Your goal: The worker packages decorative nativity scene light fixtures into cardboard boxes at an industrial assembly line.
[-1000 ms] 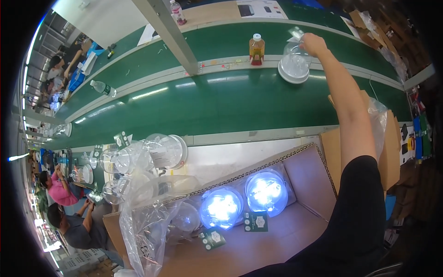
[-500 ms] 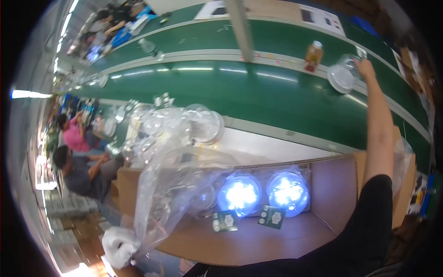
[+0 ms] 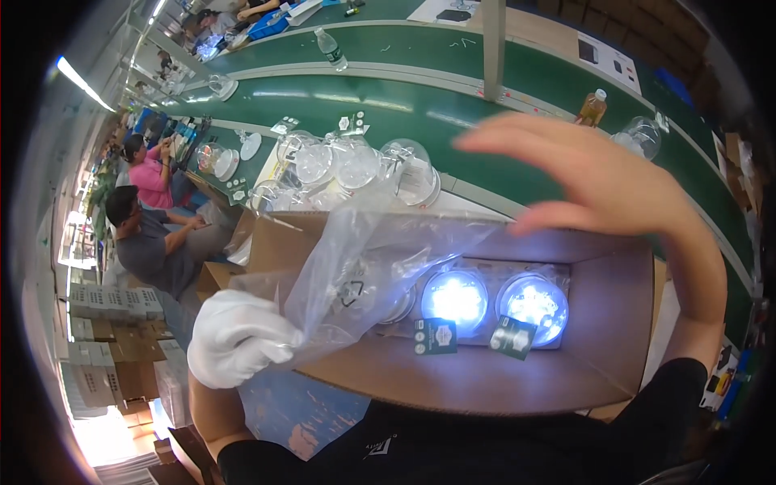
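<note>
Now withdrawn from the dome (image 3: 641, 137), spreading the right hand (image 3: 586, 174), freed, at 2 o'clock; pinching the clear bag (image 3: 349, 283) over the carton (image 3: 608, 323) at 8 o'clock in the left hand (image 3: 242, 339).

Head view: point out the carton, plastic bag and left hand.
Carton (image 3: 612, 303): head view, inner right wall.
Plastic bag (image 3: 346, 271): head view, middle of its clear sheet.
Left hand (image 3: 237, 341): head view, middle of its white glove.
</note>
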`<action>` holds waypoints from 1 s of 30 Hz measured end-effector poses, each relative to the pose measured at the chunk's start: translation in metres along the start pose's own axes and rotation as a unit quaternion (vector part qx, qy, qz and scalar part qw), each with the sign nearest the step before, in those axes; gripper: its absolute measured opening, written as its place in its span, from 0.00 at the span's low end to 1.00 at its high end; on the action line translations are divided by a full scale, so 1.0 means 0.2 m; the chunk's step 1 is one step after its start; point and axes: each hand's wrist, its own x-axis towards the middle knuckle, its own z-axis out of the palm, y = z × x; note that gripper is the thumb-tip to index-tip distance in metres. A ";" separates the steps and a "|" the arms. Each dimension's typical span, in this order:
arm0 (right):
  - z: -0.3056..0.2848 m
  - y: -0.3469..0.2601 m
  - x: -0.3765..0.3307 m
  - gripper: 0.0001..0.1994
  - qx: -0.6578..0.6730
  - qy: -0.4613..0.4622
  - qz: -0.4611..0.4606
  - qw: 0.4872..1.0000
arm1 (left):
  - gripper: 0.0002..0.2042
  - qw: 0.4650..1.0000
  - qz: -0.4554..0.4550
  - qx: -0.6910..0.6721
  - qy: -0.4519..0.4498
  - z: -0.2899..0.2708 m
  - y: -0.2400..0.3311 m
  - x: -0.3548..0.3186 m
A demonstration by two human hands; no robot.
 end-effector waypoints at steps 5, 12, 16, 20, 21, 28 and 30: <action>0.31 -0.08 0.47 0.30 -0.032 0.055 -0.175 0.982 | 0.09 0.992 0.123 -0.005 -0.039 -0.05 0.08 0.13; 0.14 -0.03 0.26 0.12 0.003 0.046 0.019 0.999 | 0.08 0.987 0.010 0.142 0.080 -0.18 0.08 -0.01; -0.07 -0.35 -0.01 0.14 -0.196 0.043 0.110 0.973 | 0.07 0.975 0.050 0.199 0.088 -0.21 -0.07 -0.08; -0.18 -0.57 -0.32 0.11 -0.285 -0.045 0.171 0.942 | 0.12 0.971 0.175 0.157 -0.051 -0.22 -0.13 -0.06; -0.16 -0.61 -0.36 0.09 -0.294 -0.052 0.192 0.935 | 0.14 0.962 0.183 0.178 -0.093 -0.21 -0.13 -0.04; 0.18 -0.73 -0.57 0.09 -0.193 -0.122 0.250 0.941 | 0.10 0.921 0.122 0.284 -0.239 -0.01 -0.24 0.01; 0.30 -0.69 -0.60 0.09 -0.180 -0.170 0.264 0.932 | 0.09 0.904 0.119 0.314 -0.265 0.08 -0.26 0.02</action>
